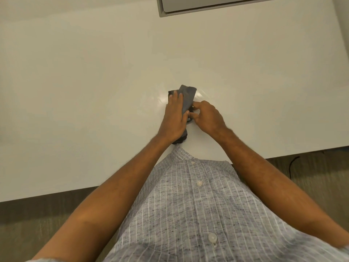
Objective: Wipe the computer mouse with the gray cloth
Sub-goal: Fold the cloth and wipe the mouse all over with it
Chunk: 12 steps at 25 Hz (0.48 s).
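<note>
The gray cloth (188, 97) is folded over a black computer mouse (190, 110) on the white table, near its front edge. My left hand (173, 118) lies flat on the cloth with its fingers pressing it onto the mouse. A darker bunched end of the cloth (181, 139) hangs out below that wrist. My right hand (207, 118) pinches the mouse's right side with thumb and fingertips. Most of the mouse is hidden under the cloth and both hands.
The white table (94, 82) fills most of the view, and its front edge runs diagonally across my forearms. A gray-framed panel (207, 8) sits at the far edge. Carpet and a thin black cable (292, 163) lie beyond the table's right side.
</note>
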Motion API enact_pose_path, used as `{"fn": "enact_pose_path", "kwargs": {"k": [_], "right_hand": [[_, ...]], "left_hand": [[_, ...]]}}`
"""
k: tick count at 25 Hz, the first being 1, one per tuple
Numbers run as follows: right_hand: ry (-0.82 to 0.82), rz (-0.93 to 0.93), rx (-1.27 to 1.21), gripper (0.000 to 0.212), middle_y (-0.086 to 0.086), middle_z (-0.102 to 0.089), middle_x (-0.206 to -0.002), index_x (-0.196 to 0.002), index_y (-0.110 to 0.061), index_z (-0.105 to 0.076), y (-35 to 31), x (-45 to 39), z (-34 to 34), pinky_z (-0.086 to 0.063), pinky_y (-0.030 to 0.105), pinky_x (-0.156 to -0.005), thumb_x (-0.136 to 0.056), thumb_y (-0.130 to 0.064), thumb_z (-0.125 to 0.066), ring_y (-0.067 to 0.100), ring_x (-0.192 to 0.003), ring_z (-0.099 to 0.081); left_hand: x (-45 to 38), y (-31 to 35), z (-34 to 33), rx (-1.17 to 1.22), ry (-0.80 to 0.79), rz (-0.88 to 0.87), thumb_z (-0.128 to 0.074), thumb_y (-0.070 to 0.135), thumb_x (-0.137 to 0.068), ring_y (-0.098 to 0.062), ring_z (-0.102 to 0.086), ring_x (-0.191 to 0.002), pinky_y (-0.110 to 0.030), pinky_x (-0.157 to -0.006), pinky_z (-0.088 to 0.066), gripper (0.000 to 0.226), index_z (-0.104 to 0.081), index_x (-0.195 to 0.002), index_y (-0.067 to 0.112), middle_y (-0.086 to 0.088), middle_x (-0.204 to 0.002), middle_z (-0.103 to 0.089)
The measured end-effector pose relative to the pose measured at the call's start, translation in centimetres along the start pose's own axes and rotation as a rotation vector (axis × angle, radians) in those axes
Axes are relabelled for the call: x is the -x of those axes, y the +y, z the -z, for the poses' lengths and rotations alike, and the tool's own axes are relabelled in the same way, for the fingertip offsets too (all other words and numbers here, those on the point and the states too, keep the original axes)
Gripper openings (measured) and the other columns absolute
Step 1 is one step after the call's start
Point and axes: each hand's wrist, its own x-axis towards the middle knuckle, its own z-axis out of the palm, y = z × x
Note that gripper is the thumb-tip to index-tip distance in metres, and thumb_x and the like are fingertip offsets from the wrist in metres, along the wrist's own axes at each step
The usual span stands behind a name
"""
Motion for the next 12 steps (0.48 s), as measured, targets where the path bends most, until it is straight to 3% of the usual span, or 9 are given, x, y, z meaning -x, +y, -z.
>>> {"fn": "enact_pose_path", "kwargs": {"k": [3,5,9,12], "right_hand": [[0.030,-0.039,0.006,0.019,0.006,-0.070,-0.110,-0.111,-0.020,-0.071,0.5,0.0,0.1,-0.047,0.034,-0.074,-0.095,-0.027,-0.061,0.028,-0.097,-0.067],[0.037,-0.052,0.029,0.024,0.005,-0.071,-0.113,-0.117,-0.022,-0.070,0.5,0.1,0.1,-0.047,0.034,-0.075,-0.098,-0.029,-0.058,0.028,-0.099,-0.067],[0.032,-0.008,-0.024,0.034,0.001,-0.075,-0.115,-0.136,-0.042,-0.062,0.2,0.4,0.6,-0.044,0.031,-0.075,-0.105,-0.046,-0.047,0.023,-0.100,-0.068],[0.044,-0.036,-0.024,0.034,-0.001,-0.074,-0.119,-0.132,-0.038,-0.066,0.3,0.3,0.4,-0.042,0.031,-0.077,-0.100,-0.037,-0.056,0.025,-0.104,-0.068]], "left_hand": [[2.4,-0.3,-1.1,-0.003,-0.035,-0.051,-0.042,0.014,-0.110,-0.037,0.009,-0.160,-0.046,-0.131,0.000,0.066,-0.004,-0.162,-0.001,-0.023,-0.171,0.007],[4.0,-0.7,-1.5,-0.020,-0.048,-0.093,-0.045,0.009,-0.108,-0.039,0.009,-0.159,-0.047,-0.131,-0.002,0.068,-0.005,-0.161,-0.002,-0.024,-0.170,0.008],[5.9,-1.0,-2.0,-0.036,-0.079,-0.111,-0.048,0.010,-0.107,-0.040,0.008,-0.159,-0.046,-0.131,-0.002,0.071,-0.004,-0.161,-0.001,-0.024,-0.170,0.008],[5.1,-0.6,-1.5,0.007,-0.056,-0.068,-0.043,0.018,-0.110,-0.032,0.010,-0.160,-0.039,-0.131,0.002,0.069,-0.001,-0.162,0.000,-0.021,-0.171,0.009]]}}
